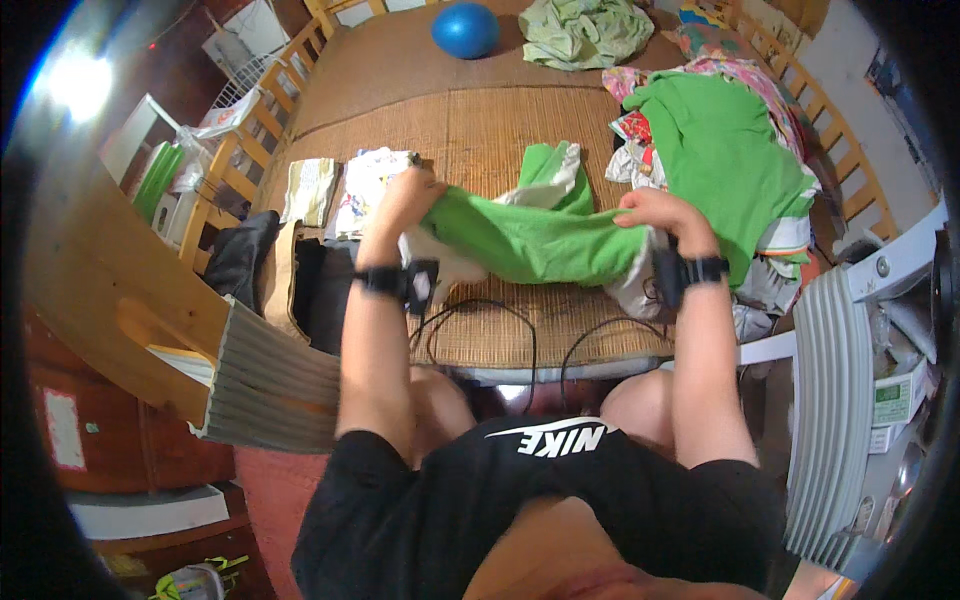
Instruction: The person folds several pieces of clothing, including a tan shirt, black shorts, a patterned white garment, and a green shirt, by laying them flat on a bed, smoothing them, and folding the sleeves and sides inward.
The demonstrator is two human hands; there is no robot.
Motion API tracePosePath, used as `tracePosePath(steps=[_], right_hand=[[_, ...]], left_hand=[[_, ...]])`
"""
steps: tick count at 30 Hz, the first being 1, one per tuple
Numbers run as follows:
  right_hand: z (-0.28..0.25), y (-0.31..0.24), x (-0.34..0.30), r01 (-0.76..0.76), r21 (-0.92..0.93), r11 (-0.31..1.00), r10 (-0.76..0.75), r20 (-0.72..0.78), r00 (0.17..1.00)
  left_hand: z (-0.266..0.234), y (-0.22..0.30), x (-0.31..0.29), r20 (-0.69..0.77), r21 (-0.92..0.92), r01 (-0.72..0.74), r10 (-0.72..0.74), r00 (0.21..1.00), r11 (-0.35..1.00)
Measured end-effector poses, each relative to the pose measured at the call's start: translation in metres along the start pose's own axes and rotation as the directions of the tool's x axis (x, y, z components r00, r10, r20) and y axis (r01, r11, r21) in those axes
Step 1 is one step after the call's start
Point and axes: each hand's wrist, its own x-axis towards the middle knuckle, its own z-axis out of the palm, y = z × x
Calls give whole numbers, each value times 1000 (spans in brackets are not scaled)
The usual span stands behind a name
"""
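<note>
Green-and-white cloth (540,240) hangs between the two hands in my head view, lifted over the near part of a woven mat (470,120) on the bed. I have the left hand (408,203) closed on its left end and the right hand (664,212) pinching its upper right corner between thumb and fingers. The span between them sags a little, mostly green, with white parts at both ends; the white by the left hand is blurred for me. Just beyond the hands, between them, a green-and-white piece (555,178) lies on the mat; I cannot tell whether it belongs to the held cloth.

Just past the left hand, on its outer side, I see a folded white patterned cloth (370,190), and farther out beside it a folded striped cloth (309,190). Dark cloth (243,250) lies to the left of that hand, nearer the body. Out from the right hand, a large green cloth (715,150) spreads over a heap of mixed fabrics. Well beyond both hands I pick out a blue ball (465,30) and, to its right, a crumpled pale green cloth (585,32). Nearer the body than the hands, a black cable (534,345) loops over the mat's edge. Each wrist wears a black strap.
</note>
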Motion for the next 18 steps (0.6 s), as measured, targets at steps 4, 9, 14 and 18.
tracePosePath(steps=[4,9,14,18], right_hand=[[-76,20,81,-288,-501,816,-50,-558,828],[-218,-133,91,-49,-543,838,-540,-814,-213],[-239,-182,62,-135,-598,790,-592,-689,-418],[-239,-113,77,75,-614,786,-598,-785,-164]], left_hand=[[-23,24,104,77,466,-54,20,997,883],[-200,75,204,-588,628,68,417,693,775],[-253,113,200,-679,594,-224,631,375,772],[-214,95,170,-597,596,-215,606,526,774]])
